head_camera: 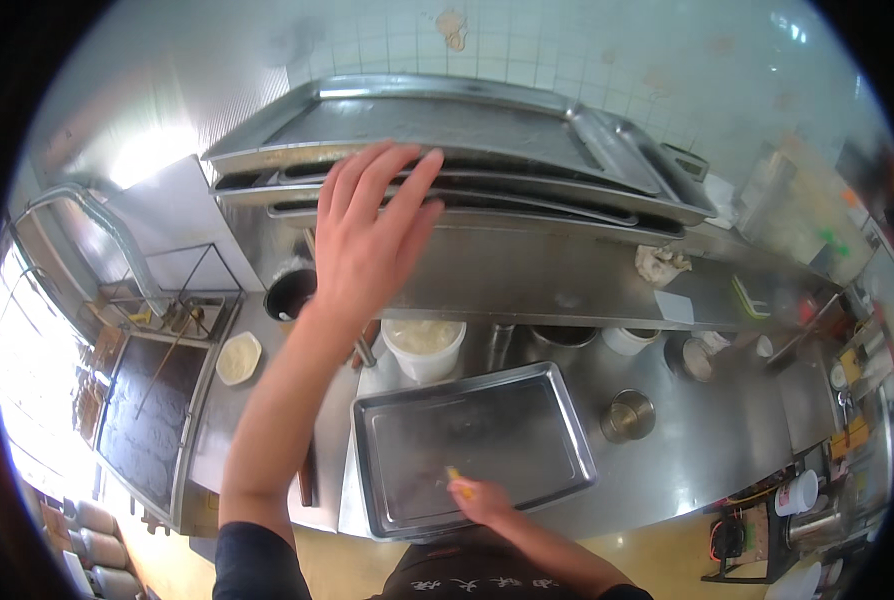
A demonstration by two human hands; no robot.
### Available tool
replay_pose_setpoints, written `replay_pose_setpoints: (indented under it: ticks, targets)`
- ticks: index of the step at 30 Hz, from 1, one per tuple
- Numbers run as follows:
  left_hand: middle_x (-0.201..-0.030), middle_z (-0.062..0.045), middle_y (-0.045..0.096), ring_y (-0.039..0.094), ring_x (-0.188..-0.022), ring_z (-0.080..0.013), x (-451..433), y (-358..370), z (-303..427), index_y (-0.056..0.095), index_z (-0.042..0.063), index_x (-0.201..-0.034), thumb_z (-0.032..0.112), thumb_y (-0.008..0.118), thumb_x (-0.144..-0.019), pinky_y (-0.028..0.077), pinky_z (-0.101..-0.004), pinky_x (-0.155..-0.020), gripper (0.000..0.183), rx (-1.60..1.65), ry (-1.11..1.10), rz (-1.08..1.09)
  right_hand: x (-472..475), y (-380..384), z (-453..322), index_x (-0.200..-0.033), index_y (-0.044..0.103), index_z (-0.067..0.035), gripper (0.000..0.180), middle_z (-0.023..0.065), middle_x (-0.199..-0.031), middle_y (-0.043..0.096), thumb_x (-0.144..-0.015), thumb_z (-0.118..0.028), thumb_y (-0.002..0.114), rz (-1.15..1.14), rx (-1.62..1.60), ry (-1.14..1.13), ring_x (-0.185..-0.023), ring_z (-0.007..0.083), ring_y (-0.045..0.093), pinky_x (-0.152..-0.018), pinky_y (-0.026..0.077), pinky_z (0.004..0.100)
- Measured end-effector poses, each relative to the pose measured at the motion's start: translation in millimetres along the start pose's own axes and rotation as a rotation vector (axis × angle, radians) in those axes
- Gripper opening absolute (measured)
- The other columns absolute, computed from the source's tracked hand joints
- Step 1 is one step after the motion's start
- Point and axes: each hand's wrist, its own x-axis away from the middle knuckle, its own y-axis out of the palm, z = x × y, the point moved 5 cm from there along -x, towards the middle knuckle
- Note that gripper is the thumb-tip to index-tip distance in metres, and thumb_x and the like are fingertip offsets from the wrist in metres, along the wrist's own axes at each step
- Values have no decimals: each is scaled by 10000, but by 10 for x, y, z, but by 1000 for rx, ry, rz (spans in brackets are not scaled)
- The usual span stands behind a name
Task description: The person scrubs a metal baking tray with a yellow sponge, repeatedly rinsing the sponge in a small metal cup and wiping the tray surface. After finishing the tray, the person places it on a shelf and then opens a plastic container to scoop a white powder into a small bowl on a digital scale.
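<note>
My left hand (376, 225) is raised in front of a stack of metal trays (447, 169) on the upper shelf, its fingers apart over the tray edges; whether the fingertips touch them I cannot tell. Below, a rectangular metal baking tray (469, 442) lies at a slant on the steel counter. Over its near edge, my right hand (481, 501) is closed on a small brush with a yellow handle (467, 491), its tip low over the tray floor; the tip is blurred. A metal cup (628, 415) stands on the counter to the right of the tray.
A white tub (424, 349) stands behind the tray, near the shelf edge (567, 319). On the left are a white bowl (238, 358) of pale powder and a dark flat griddle (147, 420). A wooden rod (306, 476) lies left of the tray. A crumpled cloth (661, 265) rests on the shelf.
</note>
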Motion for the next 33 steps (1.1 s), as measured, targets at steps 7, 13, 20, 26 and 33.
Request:
replay_pose_setpoints:
  ticks: [7,13,20,26,33]
  targets:
    - [-796,-49,636,623,-787,-251,-659,290,-420,715,139,-1199,137,698,-904,511,-395,-832,296,-36,168,-309,996,-1464,1128,-994,752,-85,284,121,-806,737,-1001,-328,607,505,-191,213,-654,257,694,-617,534,352]
    - [-837,-74,610,568,-770,-284,-716,-149,-293,728,143,-1165,102,680,-919,467,-397,-723,254,7,22,-201,1436,-1729,1349,-979,711,-31,201,11,-722,652,-1014,-187,589,777,-686,318,-559,71,531,-538,438,244]
    - [-896,-73,601,594,-840,-270,1,-915,589,635,112,-1080,106,848,-722,459,-407,-774,416,-227,-17,-277,1363,-2461,1679,-963,669,-93,241,-56,-580,470,-983,-332,654,900,-947,393,-488,36,419,-445,301,220]
    - [-715,-79,560,570,-701,-234,1022,-1749,1394,573,49,-792,-39,647,-727,450,-386,-635,132,-334,30,-449,901,-2938,2621,-1053,675,-112,236,-9,-670,633,-960,-328,648,909,-1001,637,-489,72,517,-438,359,241]
    - [-737,7,620,520,-653,-124,1770,-2359,2318,669,145,-823,210,712,-955,428,-344,-614,153,-126,-191,-585,268,-2718,3380,-1061,685,-79,229,64,-747,735,-986,-274,591,699,-749,859,-551,131,672,-458,453,290]
